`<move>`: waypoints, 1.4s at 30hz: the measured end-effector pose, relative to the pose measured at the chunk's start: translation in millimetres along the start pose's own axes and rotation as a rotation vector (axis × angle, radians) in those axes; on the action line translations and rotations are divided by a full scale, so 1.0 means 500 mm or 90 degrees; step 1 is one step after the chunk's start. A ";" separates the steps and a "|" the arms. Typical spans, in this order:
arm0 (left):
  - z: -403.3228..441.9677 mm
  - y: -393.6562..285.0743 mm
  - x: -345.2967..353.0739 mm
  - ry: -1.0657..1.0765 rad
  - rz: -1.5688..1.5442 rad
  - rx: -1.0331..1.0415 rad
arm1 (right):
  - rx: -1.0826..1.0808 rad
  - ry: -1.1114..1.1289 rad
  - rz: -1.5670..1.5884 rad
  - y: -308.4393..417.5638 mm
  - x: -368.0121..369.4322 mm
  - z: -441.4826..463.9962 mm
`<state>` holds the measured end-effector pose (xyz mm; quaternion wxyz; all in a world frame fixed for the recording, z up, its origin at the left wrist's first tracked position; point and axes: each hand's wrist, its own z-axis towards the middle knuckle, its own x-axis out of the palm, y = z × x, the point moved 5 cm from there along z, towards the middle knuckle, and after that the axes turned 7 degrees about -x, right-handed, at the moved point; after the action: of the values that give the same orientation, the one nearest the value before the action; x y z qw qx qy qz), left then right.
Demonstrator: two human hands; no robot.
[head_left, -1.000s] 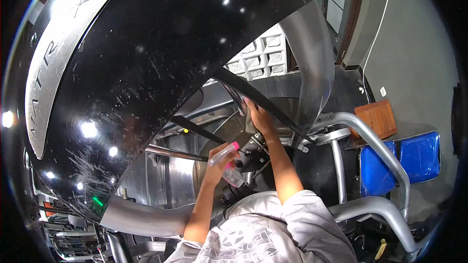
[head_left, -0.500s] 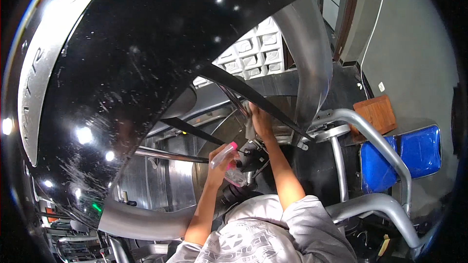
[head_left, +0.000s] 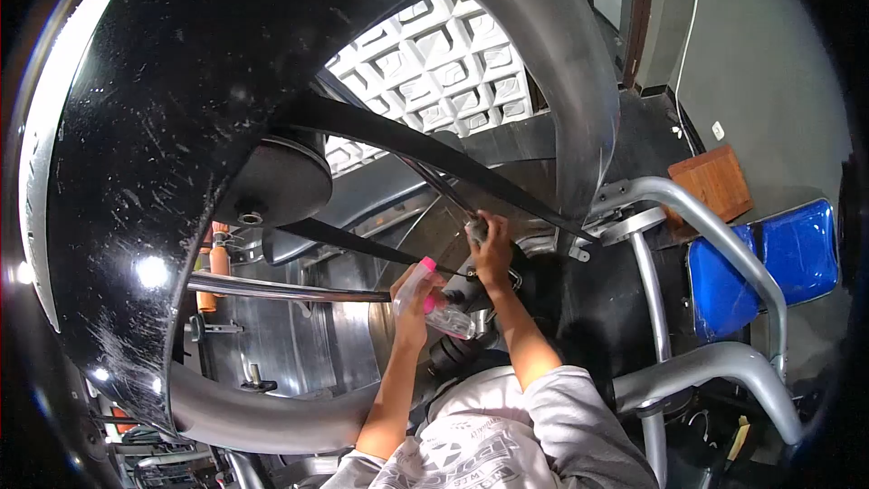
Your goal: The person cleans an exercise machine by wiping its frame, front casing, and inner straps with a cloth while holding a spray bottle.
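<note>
My left hand (head_left: 410, 306) is closed around a clear spray bottle (head_left: 450, 319) with a pink spray head; the bottle lies tilted in the grip. Beside it, a chrome rod (head_left: 290, 287) runs in from the left. My right hand (head_left: 493, 258) pinches a small greyish cloth (head_left: 477, 229) at the lower end of a second, slanting rod (head_left: 437, 181). Part of the cloth is hidden by the fingers. Two black belts, an upper one (head_left: 425, 152) and a lower one (head_left: 353, 243), stretch across the gym machine near both hands.
A large scuffed black panel (head_left: 118, 172) fills the upper left, with a black pulley (head_left: 276, 183) at its edge. Thick grey tubes (head_left: 579, 100) curve around the work area. To the right stand silver handles (head_left: 724, 244), a blue chair (head_left: 797, 254) and a wooden box (head_left: 711, 186).
My right hand and the cloth have moved slightly down along the slanting rod. The left hand has shifted a little right with the bottle. The head view has moved, exposing the pulley.
</note>
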<state>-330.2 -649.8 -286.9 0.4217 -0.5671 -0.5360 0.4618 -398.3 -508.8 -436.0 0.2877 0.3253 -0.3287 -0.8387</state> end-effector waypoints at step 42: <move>-0.010 0.058 0.013 0.078 0.021 -0.073 | -0.129 0.172 0.262 -0.015 -0.021 0.163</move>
<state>-318.9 -645.3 -314.4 0.4128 -0.6264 -0.5253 0.4015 -453.7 -467.1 -391.3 0.5247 0.3304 -0.2609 -0.7399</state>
